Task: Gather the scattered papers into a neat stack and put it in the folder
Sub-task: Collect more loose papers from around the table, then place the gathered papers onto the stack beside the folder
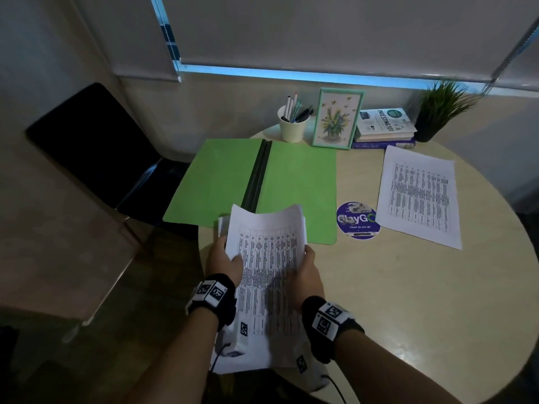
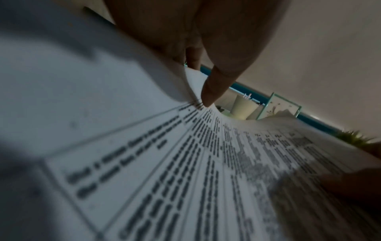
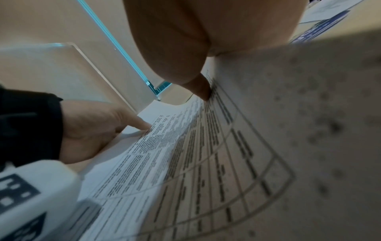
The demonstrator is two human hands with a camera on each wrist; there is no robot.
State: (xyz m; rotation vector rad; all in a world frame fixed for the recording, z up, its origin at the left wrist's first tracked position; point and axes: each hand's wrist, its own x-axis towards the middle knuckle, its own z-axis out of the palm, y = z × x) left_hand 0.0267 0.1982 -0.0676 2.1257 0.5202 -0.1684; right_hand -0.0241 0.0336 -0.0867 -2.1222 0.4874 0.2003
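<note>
The round table lay under both hands and stretched away beyond them. Past the fingertips the green folder lay spread open and flat, its dark spine up the middle, presumably left that way so the papers could go straight in. To the right of the right hand, well apart, one printed sheet lay alone on the table, not yet gathered, its near corner overlapping a round purple sticker. Far beyond the folder stood a pile of books, a framed flower picture, a small potted plant and a cup of pens.

Between the hands was the stack of papers, held above the table's near edge. The left hand gripped its left edge and the right hand its right, thumbs on top and fingers curled underneath. Squeezed from both sides, the sheets bowed into a trough, and their far edges did not quite line up. I took that two-sided hold as a way of squaring the bundle before the last sheet was fetched.
</note>
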